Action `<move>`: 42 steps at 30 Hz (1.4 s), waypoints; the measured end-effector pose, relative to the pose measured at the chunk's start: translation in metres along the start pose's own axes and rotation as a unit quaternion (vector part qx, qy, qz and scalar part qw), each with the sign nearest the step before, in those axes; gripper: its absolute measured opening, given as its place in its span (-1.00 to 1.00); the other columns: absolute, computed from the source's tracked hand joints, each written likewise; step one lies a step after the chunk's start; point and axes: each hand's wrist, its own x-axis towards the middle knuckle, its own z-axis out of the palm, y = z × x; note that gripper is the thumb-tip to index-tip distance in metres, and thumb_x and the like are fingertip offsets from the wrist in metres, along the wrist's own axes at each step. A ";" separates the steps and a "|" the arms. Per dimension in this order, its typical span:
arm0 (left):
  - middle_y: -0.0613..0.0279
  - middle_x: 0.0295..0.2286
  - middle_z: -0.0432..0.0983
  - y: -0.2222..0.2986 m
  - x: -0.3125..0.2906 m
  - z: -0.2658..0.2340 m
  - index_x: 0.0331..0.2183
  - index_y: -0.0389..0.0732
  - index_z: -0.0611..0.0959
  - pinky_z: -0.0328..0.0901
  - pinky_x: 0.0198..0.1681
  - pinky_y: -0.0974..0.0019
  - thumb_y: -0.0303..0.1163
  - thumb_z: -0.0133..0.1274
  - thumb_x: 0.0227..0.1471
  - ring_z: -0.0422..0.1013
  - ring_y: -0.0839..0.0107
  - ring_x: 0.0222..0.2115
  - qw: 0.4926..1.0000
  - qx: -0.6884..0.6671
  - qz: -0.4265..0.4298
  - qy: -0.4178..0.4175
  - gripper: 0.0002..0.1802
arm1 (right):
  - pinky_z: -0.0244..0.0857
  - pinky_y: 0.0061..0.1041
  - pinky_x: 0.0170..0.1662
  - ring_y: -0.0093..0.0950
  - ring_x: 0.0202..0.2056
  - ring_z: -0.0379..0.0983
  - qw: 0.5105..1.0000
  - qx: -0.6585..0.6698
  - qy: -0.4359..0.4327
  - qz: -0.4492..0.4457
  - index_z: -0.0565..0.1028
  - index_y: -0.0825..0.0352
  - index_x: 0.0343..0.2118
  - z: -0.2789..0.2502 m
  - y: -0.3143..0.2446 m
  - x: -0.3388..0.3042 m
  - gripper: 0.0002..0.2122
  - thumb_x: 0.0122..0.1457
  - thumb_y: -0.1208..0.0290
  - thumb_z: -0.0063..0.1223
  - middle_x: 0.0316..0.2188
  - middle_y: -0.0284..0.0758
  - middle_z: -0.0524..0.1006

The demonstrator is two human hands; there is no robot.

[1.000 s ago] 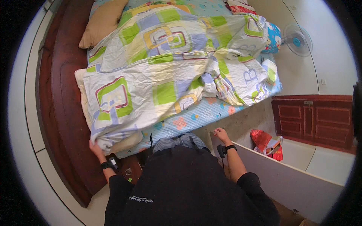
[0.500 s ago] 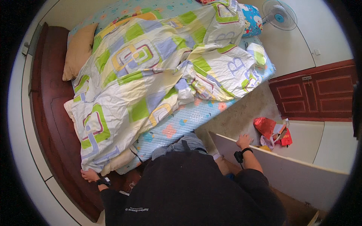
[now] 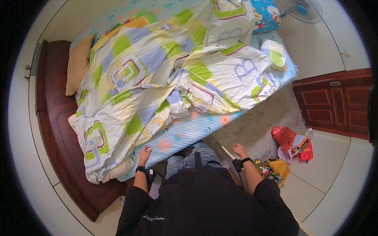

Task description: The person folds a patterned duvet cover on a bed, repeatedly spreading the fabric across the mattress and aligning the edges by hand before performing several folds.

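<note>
My left hand (image 3: 145,152) hovers over the near edge of the bed. Its fingers are loosely bent and apart, with nothing visible in them. Close by on its left lies the patterned duvet (image 3: 130,106), white with green, blue and yellow blocks, rumpled across the mattress (image 3: 165,141) with its blue flowered quilted cover. My right hand (image 3: 239,150) is curled closed beside the upper end of a pale upright board (image 3: 226,151) at my right. I see nothing in its fingers. Beneath the duvet's near corner, a cream pillow (image 3: 123,170) sticks out.
Bags (image 3: 289,141) and a yellow-and-patterned cloth bundle (image 3: 275,169) lie on the floor at right. A brown wooden headboard (image 3: 59,110) runs along the left, beside a tan pillow (image 3: 80,63). A fan (image 3: 303,10) stands far right, above a dark red door (image 3: 334,98).
My left hand has let go of the duvet corner and moved right. My right hand has gone from spread on the board to curled. The board now shows much narrower, revealing the cloth bundle.
</note>
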 end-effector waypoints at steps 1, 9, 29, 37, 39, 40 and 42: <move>0.15 -0.46 0.43 0.018 0.010 0.012 -0.41 -0.30 0.48 0.21 -0.33 0.37 -0.32 0.07 -0.27 0.34 0.34 -0.43 0.999 -0.003 0.012 -0.038 -0.69 | 0.13 -0.32 -0.16 -0.20 -0.18 0.25 0.999 -0.014 -0.029 0.032 0.40 0.27 -0.34 -0.004 0.003 -0.005 -0.74 -0.14 0.32 -0.16 -0.25 -0.16 0.38; 0.20 -0.35 0.37 0.105 0.076 0.082 -0.32 -0.26 0.44 0.18 -0.27 0.32 -0.11 0.04 -0.22 0.26 0.44 -0.31 0.974 -0.145 -0.098 -0.143 -0.54 | 0.22 -0.46 -0.29 -0.31 -0.38 0.37 0.996 0.076 0.015 0.031 0.40 0.37 -0.46 0.003 0.052 -0.034 -0.75 -0.21 0.33 -0.02 -0.47 -0.14 0.44; 0.34 -0.46 0.36 0.211 0.143 0.103 -0.36 -0.11 0.42 0.16 -0.39 0.28 -0.02 -0.04 -0.18 0.27 0.51 -0.43 0.939 -0.256 -0.206 -0.100 -0.60 | 0.14 -0.56 -0.53 -0.63 -0.52 0.22 0.909 0.409 0.018 0.071 0.30 0.19 -0.39 -0.073 0.053 0.079 -0.69 -0.12 0.10 0.02 -0.52 -0.48 0.33; 0.13 -0.15 0.21 0.196 0.092 0.140 -0.08 -0.11 0.26 0.02 -0.10 0.13 0.21 -0.06 -0.30 0.12 0.26 -0.12 0.912 -0.130 -0.328 -0.210 -0.20 | 0.19 -0.35 -0.46 -0.63 -0.68 0.06 0.864 0.469 0.046 0.178 0.24 0.21 -0.57 -0.151 0.075 0.253 -0.62 -0.14 -0.05 -0.04 -0.72 -0.52 0.12; 0.17 -0.14 0.19 0.206 0.087 0.161 -0.06 -0.11 0.22 0.03 -0.10 0.13 0.22 -0.06 -0.30 0.14 0.29 -0.12 0.902 -0.139 -0.358 -0.196 -0.18 | 0.10 -0.27 -0.22 -0.47 -0.28 0.23 0.831 0.518 0.012 0.202 0.26 0.24 -0.18 -0.180 0.059 0.281 -0.48 -0.11 -0.07 -0.09 -0.32 -0.36 0.32; 0.20 -0.12 0.17 0.216 0.090 0.176 -0.05 -0.11 0.18 0.05 -0.10 0.13 0.23 -0.07 -0.30 0.17 0.32 -0.13 0.891 -0.137 -0.380 -0.208 -0.15 | 0.07 -0.27 -0.18 -0.45 -0.17 0.14 0.798 0.580 -0.054 0.153 0.22 0.22 -0.11 -0.192 0.054 0.294 -0.45 -0.10 -0.08 -0.11 -0.19 -0.39 0.25; 0.10 -0.10 0.11 0.258 0.103 0.210 -0.05 -0.19 0.13 0.03 -0.10 0.07 0.13 -0.05 -0.23 0.16 0.23 -0.12 0.878 -0.234 -0.346 -0.232 -0.19 | 0.06 -0.28 -0.18 -0.42 -0.06 0.07 0.744 0.647 -0.104 0.130 0.20 0.16 -0.07 -0.200 0.055 0.319 -0.44 -0.09 -0.10 -0.15 -0.05 -0.49 0.17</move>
